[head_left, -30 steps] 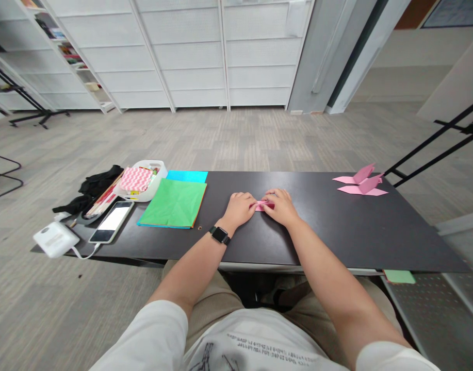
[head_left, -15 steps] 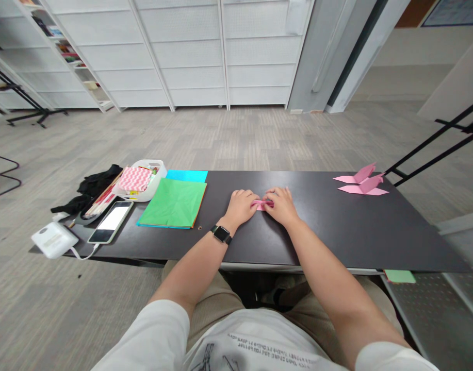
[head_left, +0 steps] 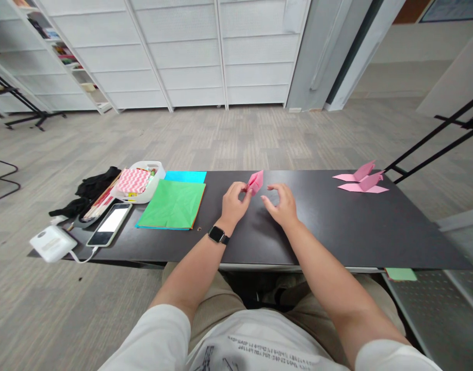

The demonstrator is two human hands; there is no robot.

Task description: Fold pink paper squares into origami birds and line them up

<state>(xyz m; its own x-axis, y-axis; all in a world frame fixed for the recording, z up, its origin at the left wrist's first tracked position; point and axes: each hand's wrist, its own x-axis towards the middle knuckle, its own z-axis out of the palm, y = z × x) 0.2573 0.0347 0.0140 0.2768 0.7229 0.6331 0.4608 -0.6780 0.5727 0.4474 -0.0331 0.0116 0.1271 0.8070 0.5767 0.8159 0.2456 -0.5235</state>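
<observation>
A small folded piece of pink origami paper (head_left: 256,182) is pinched between the thumb and fingers of my left hand (head_left: 234,204), raised above the dark table (head_left: 321,226). It stands tilted, with its pointed end up. My right hand (head_left: 282,204) hovers just to the right of the paper with thumb and fingers apart, holding nothing. Far to the right on the table sit two finished-looking pink origami birds (head_left: 370,183), (head_left: 356,172) with raised wings, close together.
Left of my hands lies a stack of coloured paper (head_left: 174,205), green on top. Beyond it are a white basket (head_left: 159,178) with a pink zigzag-patterned packet (head_left: 133,180), a phone (head_left: 110,224) cabled to a white power bank (head_left: 52,243), and black cloth (head_left: 99,181). Green paper (head_left: 401,274) pokes out below the right edge.
Both hands were pressing the pink paper down on the table. My left hand has lifted and turned it upright, while my right hand has let go and moved off to the right.
</observation>
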